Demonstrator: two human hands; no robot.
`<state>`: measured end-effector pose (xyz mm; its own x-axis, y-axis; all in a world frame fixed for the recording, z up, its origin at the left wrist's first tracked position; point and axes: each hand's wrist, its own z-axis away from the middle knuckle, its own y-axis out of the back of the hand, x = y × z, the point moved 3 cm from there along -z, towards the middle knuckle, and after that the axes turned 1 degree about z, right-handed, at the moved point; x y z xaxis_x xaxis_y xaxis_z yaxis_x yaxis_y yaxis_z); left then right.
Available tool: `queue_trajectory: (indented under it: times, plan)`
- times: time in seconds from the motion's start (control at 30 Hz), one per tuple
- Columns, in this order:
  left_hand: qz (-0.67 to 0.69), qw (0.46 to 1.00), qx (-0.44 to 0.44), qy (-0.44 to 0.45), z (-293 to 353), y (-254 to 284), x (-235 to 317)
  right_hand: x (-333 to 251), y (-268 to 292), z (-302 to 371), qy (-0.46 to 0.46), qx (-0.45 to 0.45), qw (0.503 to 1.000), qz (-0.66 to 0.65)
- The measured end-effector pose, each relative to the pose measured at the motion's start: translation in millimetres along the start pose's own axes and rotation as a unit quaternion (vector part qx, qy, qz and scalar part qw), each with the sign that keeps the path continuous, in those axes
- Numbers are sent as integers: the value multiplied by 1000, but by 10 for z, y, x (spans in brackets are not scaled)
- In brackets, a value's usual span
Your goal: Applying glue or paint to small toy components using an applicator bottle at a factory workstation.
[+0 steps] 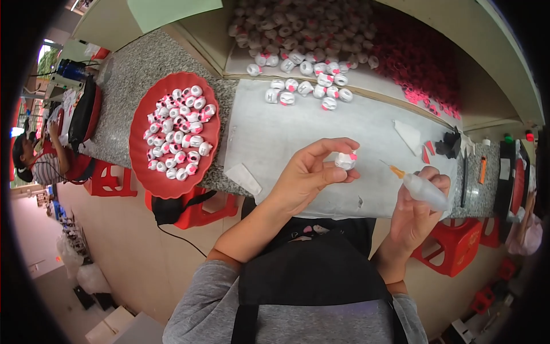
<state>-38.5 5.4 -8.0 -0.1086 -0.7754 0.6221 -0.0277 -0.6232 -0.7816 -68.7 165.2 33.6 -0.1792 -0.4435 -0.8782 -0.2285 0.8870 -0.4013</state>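
Over the white paper sheet (252, 126), my left hand (312, 166) pinches a small round white piece (345, 161) with a pink patch on its top. My right hand (421, 200) grips a translucent squeeze bottle (425, 192); its orange needle tip (395, 171) points toward the white piece and stays apart from it. A red scalloped tray (141, 109) to the left holds many similar white pieces with pink and dark parts. More loose white pieces (306, 89) lie at the far edge of the sheet.
A shelf at the back holds a heap of white pieces (298, 26) and a heap of small pink parts (418, 63). White paper scraps (408, 137), a black crumpled item (449, 142) and an orange tool (483, 170) lie right. Red stools (452, 246) stand below. Another person (34, 157) sits far left.
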Motion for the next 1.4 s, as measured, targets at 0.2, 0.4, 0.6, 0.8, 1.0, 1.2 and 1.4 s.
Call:
queue_trajectory:
  times: [0.2,0.4,0.6,0.8,1.0,1.2,1.4]
  plan:
    - [-12,998,34,-54,47,-18,-66,-77,-72,54,101,46,991,71]
    - [-108,987,32,-112,73,-54,-35,-137,-122,158,231,-31,944,234]
    - [-114,987,46,-107,87,-48,-31,-139,-205,180,247,-66,931,262]
    - [-99,989,31,-101,87,-49,-21,-126,-238,185,249,-67,928,269]
    - [-96,991,32,-90,85,-46,-29,-118,-230,183,255,-71,927,266]
    - [-96,991,35,-91,89,-53,-39,-99,-204,245,257,-27,936,239]
    - [-92,990,40,-95,85,-51,-34,-136,-197,211,253,-50,938,229]
